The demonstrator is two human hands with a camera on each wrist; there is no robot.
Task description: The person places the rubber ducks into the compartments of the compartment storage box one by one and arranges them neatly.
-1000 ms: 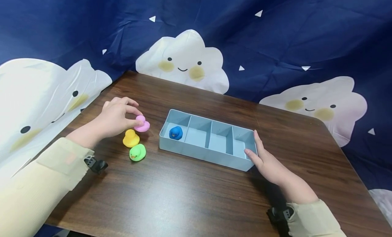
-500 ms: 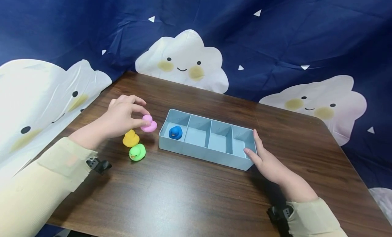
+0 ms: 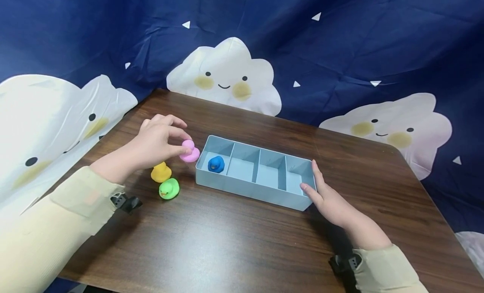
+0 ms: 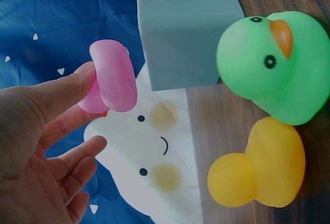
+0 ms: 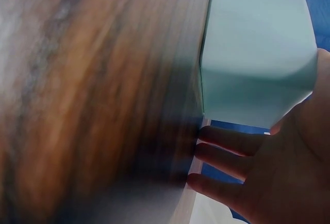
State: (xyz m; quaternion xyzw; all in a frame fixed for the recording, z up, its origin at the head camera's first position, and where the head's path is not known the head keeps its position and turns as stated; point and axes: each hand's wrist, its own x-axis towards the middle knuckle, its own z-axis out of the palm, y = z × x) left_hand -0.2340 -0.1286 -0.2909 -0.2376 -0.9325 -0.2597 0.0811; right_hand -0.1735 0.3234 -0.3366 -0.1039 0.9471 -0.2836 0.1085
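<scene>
My left hand (image 3: 156,139) pinches a pink rubber duck (image 3: 190,151) between thumb and fingers, raised just left of a pale blue divided box (image 3: 249,192). In the left wrist view the pink duck (image 4: 114,75) shows beside the thumb, and the other fingers are loosely bent. A blue rubber duck (image 3: 216,164) sits in the box's leftmost compartment. My right hand (image 3: 332,202) holds the box's right end, thumb over the rim. The right wrist view shows several fingers spread below the box's end wall (image 5: 258,44).
A yellow rubber duck (image 3: 161,172) and a green rubber duck (image 3: 169,188) stand on the brown wooden table (image 3: 227,251), left of the box. Behind the table hangs a dark blue curtain (image 3: 302,40) with white clouds.
My left hand has carried the pink duck to the right and slightly up, from near the yellow duck to the box's left end. The right hand and box stay in place.
</scene>
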